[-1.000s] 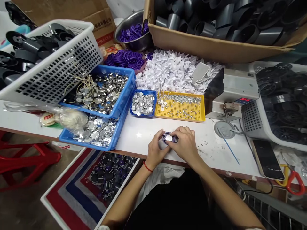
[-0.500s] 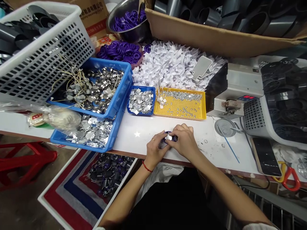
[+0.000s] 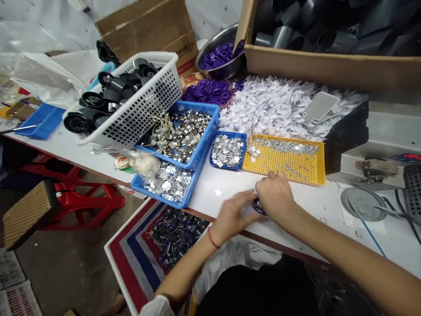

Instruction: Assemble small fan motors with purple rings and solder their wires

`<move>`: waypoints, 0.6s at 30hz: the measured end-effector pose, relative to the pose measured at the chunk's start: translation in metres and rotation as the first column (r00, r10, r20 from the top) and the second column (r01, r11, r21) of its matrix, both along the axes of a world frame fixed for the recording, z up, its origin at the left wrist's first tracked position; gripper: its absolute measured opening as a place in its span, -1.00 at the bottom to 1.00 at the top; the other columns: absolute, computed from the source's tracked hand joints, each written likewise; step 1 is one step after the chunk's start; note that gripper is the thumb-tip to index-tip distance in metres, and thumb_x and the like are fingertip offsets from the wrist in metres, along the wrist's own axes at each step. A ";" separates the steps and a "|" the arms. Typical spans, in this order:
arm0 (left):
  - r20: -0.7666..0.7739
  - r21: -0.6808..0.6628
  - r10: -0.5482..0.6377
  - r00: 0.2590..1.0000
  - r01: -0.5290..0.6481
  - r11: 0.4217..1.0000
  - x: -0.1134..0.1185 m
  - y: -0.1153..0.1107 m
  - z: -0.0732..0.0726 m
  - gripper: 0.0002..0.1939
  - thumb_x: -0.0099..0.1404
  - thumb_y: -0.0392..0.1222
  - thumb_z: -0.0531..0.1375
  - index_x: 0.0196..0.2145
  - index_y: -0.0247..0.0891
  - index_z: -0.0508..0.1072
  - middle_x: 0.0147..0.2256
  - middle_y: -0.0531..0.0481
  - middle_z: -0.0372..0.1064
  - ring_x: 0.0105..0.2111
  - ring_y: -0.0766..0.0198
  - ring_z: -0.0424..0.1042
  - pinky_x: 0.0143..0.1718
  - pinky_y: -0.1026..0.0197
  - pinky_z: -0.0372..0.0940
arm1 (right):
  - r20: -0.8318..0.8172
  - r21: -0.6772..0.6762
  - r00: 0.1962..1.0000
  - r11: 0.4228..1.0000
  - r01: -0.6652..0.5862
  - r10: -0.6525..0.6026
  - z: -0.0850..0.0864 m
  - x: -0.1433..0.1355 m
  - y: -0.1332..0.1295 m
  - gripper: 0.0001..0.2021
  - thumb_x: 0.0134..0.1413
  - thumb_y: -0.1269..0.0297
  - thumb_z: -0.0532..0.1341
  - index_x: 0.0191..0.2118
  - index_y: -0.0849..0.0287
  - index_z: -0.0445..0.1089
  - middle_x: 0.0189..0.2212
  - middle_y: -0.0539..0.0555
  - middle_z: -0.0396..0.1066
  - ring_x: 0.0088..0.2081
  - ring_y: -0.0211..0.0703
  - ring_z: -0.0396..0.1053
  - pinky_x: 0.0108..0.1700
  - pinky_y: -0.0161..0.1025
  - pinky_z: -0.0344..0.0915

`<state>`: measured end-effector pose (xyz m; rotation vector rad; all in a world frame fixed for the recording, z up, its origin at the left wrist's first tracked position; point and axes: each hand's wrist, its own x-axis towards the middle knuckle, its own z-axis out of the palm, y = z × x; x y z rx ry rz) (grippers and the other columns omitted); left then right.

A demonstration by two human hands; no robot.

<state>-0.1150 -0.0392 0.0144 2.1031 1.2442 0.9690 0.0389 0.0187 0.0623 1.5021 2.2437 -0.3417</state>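
Head view | dark round part (image 3: 258,206) sat between both hands, over the desk (image 3: 230,183); left hand (image 3: 234,215) clamped its edge, apparently to steady it; right hand (image 3: 276,197) curled over it, grip untellable | yellow tray (image 3: 321,164) stood beyond, likely for reach

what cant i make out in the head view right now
All in the head view:
- Part: partly covered by the right hand, which also hides its own fingertips' grip.
- Left hand: blurred, so its contact with the part is unclear.
- Display: cut off by the right edge, reading lost.
- Metal bits: too small to tell their exact shape.
- Carton: cut off by the top and right edges.
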 end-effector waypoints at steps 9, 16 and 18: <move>-0.582 0.055 0.606 0.542 -0.718 0.694 -0.148 0.167 0.067 -0.78 0.00 -0.26 0.38 -0.60 -0.34 0.41 -0.51 -0.04 0.42 -0.15 -0.06 0.48 0.03 -0.27 0.26 | -0.115 0.324 0.986 0.943 -0.076 0.119 -0.031 0.005 -0.002 -0.74 -0.23 0.60 0.33 -0.69 0.15 0.33 -0.74 0.13 0.28 -0.41 0.00 0.27 -0.29 -0.09 0.00; -0.399 0.165 0.640 0.657 -0.635 0.755 -0.088 0.115 0.080 -0.84 0.27 -0.23 0.17 -0.41 -0.34 0.49 -0.41 -0.01 0.45 -0.07 0.03 0.43 0.13 -0.31 0.15 | -0.685 0.308 0.728 0.911 0.273 0.014 0.008 0.038 -0.013 -0.81 0.06 0.14 0.31 -0.28 0.13 0.46 -0.30 0.13 0.48 -0.18 0.04 0.35 -0.11 -0.04 0.18; -0.189 0.005 0.452 0.872 -0.460 0.888 -0.047 0.089 0.076 -0.70 0.28 -0.07 0.19 -0.11 -0.30 0.51 -0.32 0.01 0.51 -0.22 0.18 0.49 -0.01 -0.04 0.36 | -0.781 0.330 0.620 0.896 0.298 0.082 0.011 0.045 -0.019 -0.63 0.14 0.14 0.24 0.04 0.15 0.34 -0.05 0.19 0.42 -0.03 0.07 0.33 -0.02 -0.01 0.21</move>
